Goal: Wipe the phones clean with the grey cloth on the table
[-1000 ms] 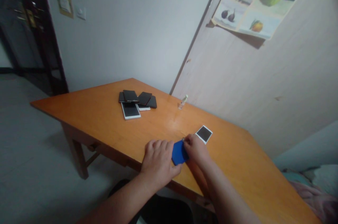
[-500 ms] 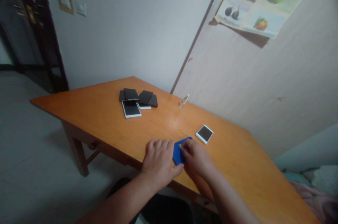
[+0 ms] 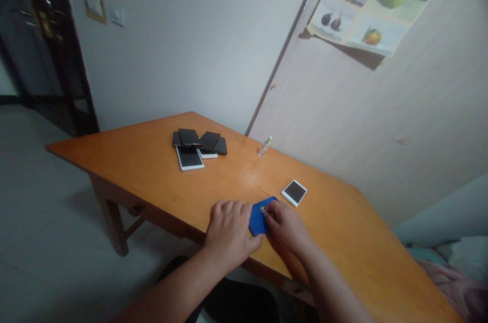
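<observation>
A flat blue, case-like piece [image 3: 257, 220] lies at the table's front edge between my hands. My left hand [image 3: 231, 226] grips its left side, fingers over the far edge and thumb along the near one. With fingers pinched together, my right hand [image 3: 286, 224] rests on the right part of the blue piece. At its fingertips shows a small silvery-white thing [image 3: 263, 209], too small to name, lying against the blue surface. The right side of the blue piece is hidden under my right hand. Just beyond that hand lies a white-framed tablet [image 3: 295, 193], screen dark.
Several black cases [image 3: 209, 140] lie piled on the wooden table [image 3: 133, 160], with another white-framed tablet [image 3: 189, 158] under them. A small clear bottle [image 3: 264, 146] stands near the wall. A fruit picture [image 3: 375, 8] hangs above.
My right fingertips have shifted slightly to the right over the blue piece, and a little more of its surface shows. My left hand keeps its place. The view has tilted a little.
</observation>
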Demonstrator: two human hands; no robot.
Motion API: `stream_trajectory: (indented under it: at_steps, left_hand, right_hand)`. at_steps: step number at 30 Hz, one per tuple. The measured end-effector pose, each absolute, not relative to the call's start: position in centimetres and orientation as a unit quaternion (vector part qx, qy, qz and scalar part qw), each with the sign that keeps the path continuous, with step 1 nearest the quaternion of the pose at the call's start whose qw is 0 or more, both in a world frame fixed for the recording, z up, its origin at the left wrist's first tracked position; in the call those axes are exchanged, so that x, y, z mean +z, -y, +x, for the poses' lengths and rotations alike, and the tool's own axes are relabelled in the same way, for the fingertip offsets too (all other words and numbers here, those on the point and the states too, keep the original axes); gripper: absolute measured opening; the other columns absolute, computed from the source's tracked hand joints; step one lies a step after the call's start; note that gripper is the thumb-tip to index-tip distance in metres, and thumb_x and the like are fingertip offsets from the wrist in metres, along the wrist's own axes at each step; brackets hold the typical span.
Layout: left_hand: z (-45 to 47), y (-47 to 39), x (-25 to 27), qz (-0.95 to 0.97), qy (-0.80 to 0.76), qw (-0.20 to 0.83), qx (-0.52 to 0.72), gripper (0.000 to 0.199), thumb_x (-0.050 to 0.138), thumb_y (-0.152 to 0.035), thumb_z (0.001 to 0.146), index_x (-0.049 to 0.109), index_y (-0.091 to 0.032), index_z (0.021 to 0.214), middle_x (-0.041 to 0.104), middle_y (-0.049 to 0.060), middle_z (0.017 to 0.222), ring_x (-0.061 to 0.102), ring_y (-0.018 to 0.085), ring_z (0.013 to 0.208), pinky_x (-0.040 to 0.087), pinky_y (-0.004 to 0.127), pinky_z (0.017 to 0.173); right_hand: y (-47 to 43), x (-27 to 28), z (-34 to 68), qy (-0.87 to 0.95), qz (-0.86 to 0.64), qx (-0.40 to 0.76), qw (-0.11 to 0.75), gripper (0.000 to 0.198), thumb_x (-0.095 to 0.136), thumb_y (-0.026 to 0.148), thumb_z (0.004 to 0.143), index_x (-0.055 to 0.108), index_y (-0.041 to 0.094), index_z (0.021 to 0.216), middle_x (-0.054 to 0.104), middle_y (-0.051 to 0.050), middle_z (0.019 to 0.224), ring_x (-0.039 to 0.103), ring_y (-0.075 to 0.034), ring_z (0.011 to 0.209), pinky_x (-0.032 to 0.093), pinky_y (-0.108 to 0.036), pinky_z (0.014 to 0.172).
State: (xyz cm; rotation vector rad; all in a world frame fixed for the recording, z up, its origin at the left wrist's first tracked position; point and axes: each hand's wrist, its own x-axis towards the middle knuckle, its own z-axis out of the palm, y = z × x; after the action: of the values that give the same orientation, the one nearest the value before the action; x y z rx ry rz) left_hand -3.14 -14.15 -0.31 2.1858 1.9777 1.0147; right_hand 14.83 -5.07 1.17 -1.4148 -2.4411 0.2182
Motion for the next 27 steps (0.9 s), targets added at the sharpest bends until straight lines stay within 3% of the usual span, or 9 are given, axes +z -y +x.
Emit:
stream_trajectory:
  at_steps: [6, 9, 15, 21, 27]
  left_hand:
    - [-3.2, 14.4, -0.2, 0.709, -0.622, 0.001, 0.331, 0.032, 0.062, -0.052, 0.086, 0.067, -0.022, 0.098, 0.064, 0.009, 0.097, 0.055, 0.029, 0.1, 0.031, 0.049, 0.1]
    - [-3.3, 14.3, -0.2, 0.708, -0.621, 0.0, 0.337, 0.036, 0.054, -0.055, 0.092, 0.068, -0.022, 0.094, 0.065, 0.008, 0.095, 0.056, 0.028, 0.097, 0.032, 0.048, 0.098]
    - [-3.7, 13.8, -0.3, 0.706, -0.61, 0.037, 0.357, 0.035, 0.048, -0.053, 0.097, 0.068, -0.025, 0.095, 0.068, 0.007, 0.097, 0.059, 0.026, 0.097, 0.04, 0.04, 0.085]
    - [-4.0, 13.2, -0.6, 0.708, -0.585, 0.08, 0.387, 0.032, 0.043, -0.048, 0.1, 0.067, -0.026, 0.094, 0.07, 0.005, 0.11, 0.06, 0.024, 0.104, 0.042, 0.035, 0.088]
    - [-4.2, 13.0, -0.7, 0.681, -0.561, 0.159, 0.443, 0.034, 0.038, -0.043, 0.102, 0.063, -0.023, 0.091, 0.068, 0.004, 0.089, 0.063, 0.02, 0.083, 0.044, 0.029, 0.072]
  right_hand:
    - [3.7, 1.0, 17.8, 0.659, -0.553, 0.239, 0.45, 0.03, 0.057, 0.05, 0.088, 0.057, 0.021, 0.08, 0.055, 0.002, 0.066, 0.049, -0.015, 0.059, 0.039, -0.027, 0.056]
    - [4.3, 0.6, 18.3, 0.582, -0.525, 0.316, 0.534, 0.032, 0.064, 0.053, 0.083, 0.056, 0.022, 0.08, 0.051, 0.004, 0.062, 0.044, -0.012, 0.053, 0.038, -0.024, 0.05]
    - [5.3, -1.2, 16.8, 0.493, -0.463, 0.456, 0.578, 0.033, 0.074, 0.051, 0.076, 0.057, 0.024, 0.083, 0.055, 0.004, 0.062, 0.048, -0.011, 0.049, 0.039, -0.022, 0.044]
    - [4.7, -1.5, 15.9, 0.468, -0.423, 0.503, 0.591, 0.035, 0.077, 0.05, 0.074, 0.059, 0.023, 0.088, 0.057, 0.004, 0.065, 0.049, -0.01, 0.05, 0.041, -0.021, 0.045]
    - [4.2, -1.4, 15.5, 0.477, -0.427, 0.48, 0.6, 0.037, 0.075, 0.053, 0.073, 0.06, 0.021, 0.084, 0.057, 0.003, 0.063, 0.049, -0.01, 0.051, 0.04, -0.022, 0.046]
